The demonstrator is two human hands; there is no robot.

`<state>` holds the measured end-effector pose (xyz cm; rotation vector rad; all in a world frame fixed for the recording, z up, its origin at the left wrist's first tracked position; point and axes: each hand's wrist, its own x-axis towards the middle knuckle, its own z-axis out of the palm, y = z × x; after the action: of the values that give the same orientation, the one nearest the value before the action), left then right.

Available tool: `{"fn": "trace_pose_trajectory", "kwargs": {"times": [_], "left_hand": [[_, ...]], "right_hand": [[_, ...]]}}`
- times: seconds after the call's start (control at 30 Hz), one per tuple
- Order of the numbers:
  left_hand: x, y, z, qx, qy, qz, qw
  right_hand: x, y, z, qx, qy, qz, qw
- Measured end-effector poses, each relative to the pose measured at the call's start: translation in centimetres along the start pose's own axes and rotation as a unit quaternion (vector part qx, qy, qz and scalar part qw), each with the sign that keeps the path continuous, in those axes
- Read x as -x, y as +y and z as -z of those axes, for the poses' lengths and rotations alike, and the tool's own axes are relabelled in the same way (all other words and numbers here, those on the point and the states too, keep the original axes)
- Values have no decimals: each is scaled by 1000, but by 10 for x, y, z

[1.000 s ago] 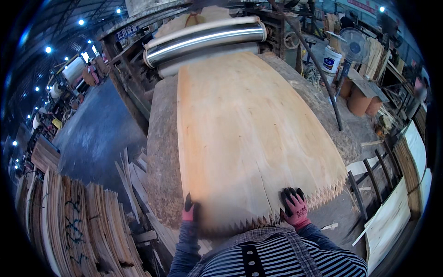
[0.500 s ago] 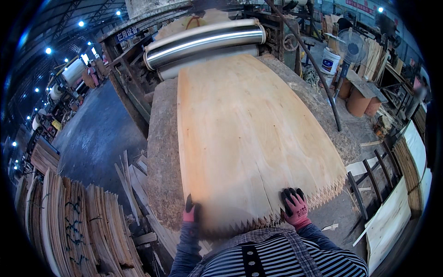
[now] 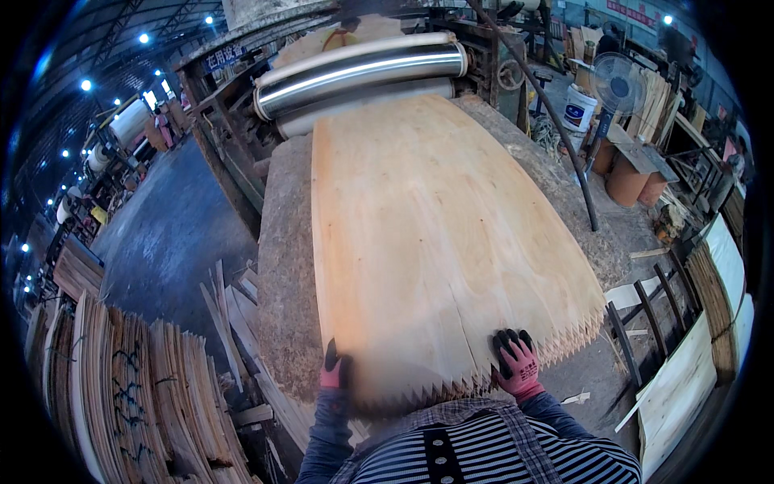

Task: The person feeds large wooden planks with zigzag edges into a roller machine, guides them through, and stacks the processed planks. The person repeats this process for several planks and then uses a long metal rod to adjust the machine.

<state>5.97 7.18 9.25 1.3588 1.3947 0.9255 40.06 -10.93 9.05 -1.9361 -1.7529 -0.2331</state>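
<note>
A large pale wood veneer sheet (image 3: 427, 234) lies lengthwise before me on a rough stone-like table (image 3: 286, 282). Its near edge is jagged like saw teeth, and a thin crack runs in from that edge. My left hand (image 3: 334, 369), in a pink glove with black fingertips, grips the sheet's near left corner. Part of its fingers is hidden. My right hand (image 3: 517, 363), gloved alike, rests on top near the jagged edge with its fingers apart. At the far end, the sheet reaches the shiny metal roller (image 3: 363, 71) of a machine.
Veneer stacks (image 3: 137, 395) stand at the lower left, with loose strips (image 3: 230, 323) beside the table. A slanting metal rod (image 3: 556, 129) crosses the table's right side. Farther right are a fan (image 3: 619, 85), a white bucket (image 3: 578, 109) and a dark metal rack (image 3: 645, 315).
The view has shifted very slightly. Both hands and the veneer sheet stay in place.
</note>
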Motion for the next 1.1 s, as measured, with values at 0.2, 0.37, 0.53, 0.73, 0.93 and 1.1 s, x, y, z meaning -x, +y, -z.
{"fn": "trace_pose_trajectory", "kwargs": {"times": [0.2, 0.37, 0.53, 0.73, 0.93, 1.1], "left_hand": [[-1, -1, 3, -57, -17, -41, 997], [-2, 1, 1, -35, -33, -85, 995], [3, 12, -1, 35, -30, -49, 998], [-7, -15, 2, 34, -16, -35, 999], [-1, -3, 0, 5, -3, -62, 998], [8, 16, 1, 38, -20, -13, 999]], "right_hand": [[-2, -1, 2, -5, 4, 5, 1000], [-2, 0, 2, 0, 7, 10, 1000], [-2, 0, 2, 2, 3, 15, 1000], [-4, -2, 4, -7, -3, 9, 1000], [-3, 0, 2, -7, -1, 16, 1000], [-5, -1, 4, -11, 1, 18, 1000]]}}
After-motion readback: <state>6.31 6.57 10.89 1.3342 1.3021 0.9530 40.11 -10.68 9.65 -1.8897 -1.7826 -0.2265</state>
